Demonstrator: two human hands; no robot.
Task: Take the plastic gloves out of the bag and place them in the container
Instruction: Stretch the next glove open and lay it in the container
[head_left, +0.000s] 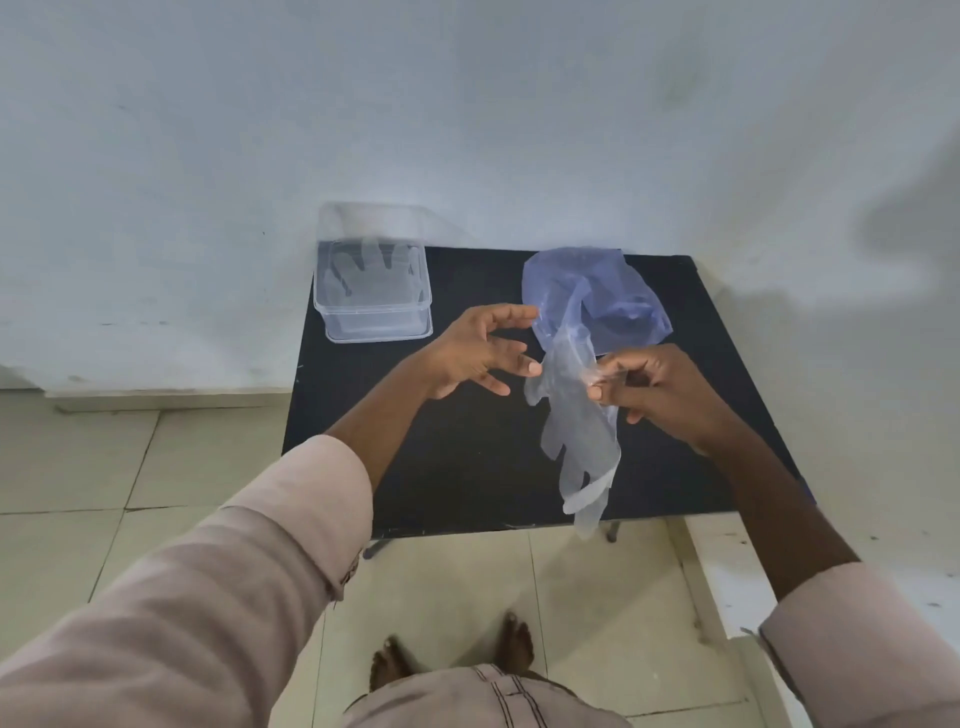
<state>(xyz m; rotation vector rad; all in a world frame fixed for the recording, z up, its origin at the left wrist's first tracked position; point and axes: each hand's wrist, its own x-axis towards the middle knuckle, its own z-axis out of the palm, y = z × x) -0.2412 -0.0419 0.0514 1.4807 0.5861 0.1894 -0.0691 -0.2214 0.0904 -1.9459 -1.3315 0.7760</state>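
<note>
A clear plastic glove (582, 441) hangs fingers down above the black table (467, 467), pinched near its cuff by my right hand (660, 389). My left hand (483, 353) hovers just left of the glove with fingers spread, holding nothing. Behind the glove lies a crumpled blue-tinted plastic bag (608, 291) at the table's back right. A clear rectangular container (374, 317) stands at the back left corner, and at least one clear glove (374, 270) lies inside it.
The table stands against a pale wall. A clear lid leans against the wall behind the container. Tiled floor surrounds the table, and my bare feet show below its front edge. A white ledge runs along the floor at the right.
</note>
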